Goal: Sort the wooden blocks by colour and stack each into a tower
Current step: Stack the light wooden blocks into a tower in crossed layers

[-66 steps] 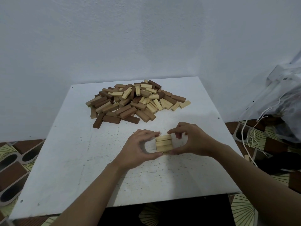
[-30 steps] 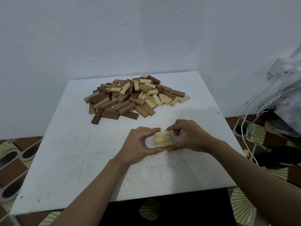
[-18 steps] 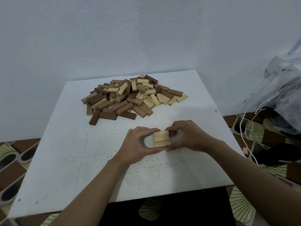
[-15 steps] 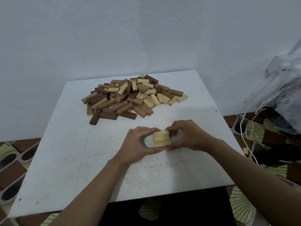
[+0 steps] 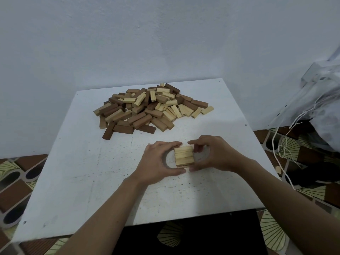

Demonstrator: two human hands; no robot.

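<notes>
A small stack of light wooden blocks [image 5: 184, 155] stands on the white table [image 5: 92, 172], its top layer three blocks side by side. My left hand [image 5: 158, 162] curls round its left side, thumb at the near corner and fingers at the far corner. My right hand [image 5: 213, 155] cups the right side the same way, fingertips touching the blocks. A mixed pile of light, mid-brown and dark-brown blocks [image 5: 149, 109] lies at the far half of the table.
The table's back edge meets a pale wall. A plastic bag with white cords [image 5: 316, 107] sits off the right side. Patterned floor tiles [image 5: 11, 181] show around the table, and a dark object [image 5: 193, 234] lies below the near edge.
Both hands have stayed around the light stack, squaring its sides. The top layer looks more even now. The view has shifted slightly.
</notes>
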